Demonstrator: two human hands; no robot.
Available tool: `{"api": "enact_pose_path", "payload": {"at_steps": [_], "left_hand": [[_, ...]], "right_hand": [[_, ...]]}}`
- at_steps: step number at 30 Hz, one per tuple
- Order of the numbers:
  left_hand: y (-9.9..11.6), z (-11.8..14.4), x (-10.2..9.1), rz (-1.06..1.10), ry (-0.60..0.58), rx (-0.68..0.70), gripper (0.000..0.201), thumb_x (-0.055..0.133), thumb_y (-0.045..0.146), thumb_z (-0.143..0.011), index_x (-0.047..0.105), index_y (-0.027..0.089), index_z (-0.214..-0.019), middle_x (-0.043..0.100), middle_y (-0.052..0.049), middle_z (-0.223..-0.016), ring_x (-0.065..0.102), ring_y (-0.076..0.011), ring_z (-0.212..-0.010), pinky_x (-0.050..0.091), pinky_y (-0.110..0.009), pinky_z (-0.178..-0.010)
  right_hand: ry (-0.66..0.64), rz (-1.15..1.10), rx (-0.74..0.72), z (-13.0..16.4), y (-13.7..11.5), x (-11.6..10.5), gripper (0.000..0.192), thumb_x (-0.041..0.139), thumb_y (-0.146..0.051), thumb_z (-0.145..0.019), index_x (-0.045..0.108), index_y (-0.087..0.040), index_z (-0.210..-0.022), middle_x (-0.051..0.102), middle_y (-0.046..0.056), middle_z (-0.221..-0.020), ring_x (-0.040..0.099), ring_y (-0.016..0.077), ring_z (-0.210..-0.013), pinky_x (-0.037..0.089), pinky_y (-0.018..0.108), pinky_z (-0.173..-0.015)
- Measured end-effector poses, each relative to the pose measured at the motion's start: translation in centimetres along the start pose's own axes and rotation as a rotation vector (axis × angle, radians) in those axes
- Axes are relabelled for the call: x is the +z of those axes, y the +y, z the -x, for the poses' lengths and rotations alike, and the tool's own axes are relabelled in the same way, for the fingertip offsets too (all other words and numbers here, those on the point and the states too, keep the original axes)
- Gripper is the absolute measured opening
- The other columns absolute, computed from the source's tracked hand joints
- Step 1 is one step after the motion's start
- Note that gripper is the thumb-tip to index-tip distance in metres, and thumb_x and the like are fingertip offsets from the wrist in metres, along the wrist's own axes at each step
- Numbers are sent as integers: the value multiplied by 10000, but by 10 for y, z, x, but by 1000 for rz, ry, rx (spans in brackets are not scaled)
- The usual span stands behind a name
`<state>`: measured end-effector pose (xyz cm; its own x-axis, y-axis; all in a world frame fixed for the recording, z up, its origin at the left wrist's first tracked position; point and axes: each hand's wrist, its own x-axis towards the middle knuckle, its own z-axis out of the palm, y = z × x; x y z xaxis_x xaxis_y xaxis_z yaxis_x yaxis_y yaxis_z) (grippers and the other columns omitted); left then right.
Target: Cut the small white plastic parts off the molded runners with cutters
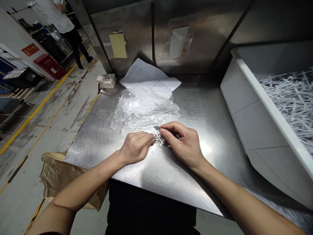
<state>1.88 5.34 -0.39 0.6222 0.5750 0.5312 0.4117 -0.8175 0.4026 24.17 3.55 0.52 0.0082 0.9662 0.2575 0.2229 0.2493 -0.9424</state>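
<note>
A: Entry, head view. Both hands meet near the middle of the steel table (207,130), a little toward its near edge. What has the left hand (135,147) got?

B: Its fingers are curled nearly closed, with the tips pinched on the left end of a small white plastic piece (160,139). The piece looks like a sprue with short cross-arms; finer detail is too small to tell.

A: And the right hand (184,143)?

B: Also mostly closed. Thumb and forefinger pinch a small dark metal tool (156,128), perhaps tweezers or cutters; cannot say which. Its tip sits at the far end of the white piece, touching it or just above.

A: Key relation?

B: The piece lies directly between the two sets of fingertips. Its long axis runs roughly from the near side of the table toward the far-left, slanted. The left hand is at its left side, the right hand at its right and far side. Both are equally near; neither has to reach.

A: Surroundings?

B: A crumpled clear plastic bag (144,109) lies just beyond the hands, toward the far edge, with printed paper sheets (146,76) behind it. A white bin (259,124) of similar white pieces stands along the right edge. A socket block (107,80) sits at the far-left corner. Another person (64,24) stands well off on the floor, far left.
</note>
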Motion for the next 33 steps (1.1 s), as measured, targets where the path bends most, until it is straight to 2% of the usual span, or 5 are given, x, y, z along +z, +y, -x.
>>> {"api": "enact_pose_path", "payload": {"at_steps": [5,10,16,25,33], "left_hand": [[0,0,0,4,-14,-67,189,556,124,-1117,642,200,-966,759,-5,-826,732,-164,-721,547,-284,-702],[-1,-1,-2,23,-10,-75,193,551,138,-1127,649,193,-969,751,-15,-822,715,-164,-709,529,-282,-685],[-3,-2,-2,-17,3,-29,206,534,144,-1125,627,200,-950,698,-11,-780,665,-164,-682,496,-294,-662],[-2,-3,-2,-26,13,10,207,516,108,-1106,598,206,-944,667,-10,-764,632,-169,-672,480,-304,-654],[-2,-2,-2,-41,-2,27,236,491,94,-1088,570,217,-903,682,-16,-766,624,-165,-675,481,-308,-653]], "right_hand": [[18,-4,56,-4,-3,-4,156,807,-364,-986,848,-217,-956,796,15,-806,678,172,-679,511,308,-620],[-18,-30,-4,-1,-13,-6,123,806,-342,-995,853,-228,-999,812,24,-854,710,179,-699,549,308,-624],[-54,-1,-73,3,-13,-2,56,822,-284,-1005,852,-238,-1016,809,-3,-852,717,163,-728,557,303,-663],[-83,15,-105,3,-14,-4,34,821,-270,-1012,835,-242,-1025,799,-14,-843,703,159,-716,529,300,-632],[-78,38,-98,4,-15,-3,49,804,-277,-1030,837,-243,-1043,820,-2,-891,734,174,-758,558,316,-682]]}}
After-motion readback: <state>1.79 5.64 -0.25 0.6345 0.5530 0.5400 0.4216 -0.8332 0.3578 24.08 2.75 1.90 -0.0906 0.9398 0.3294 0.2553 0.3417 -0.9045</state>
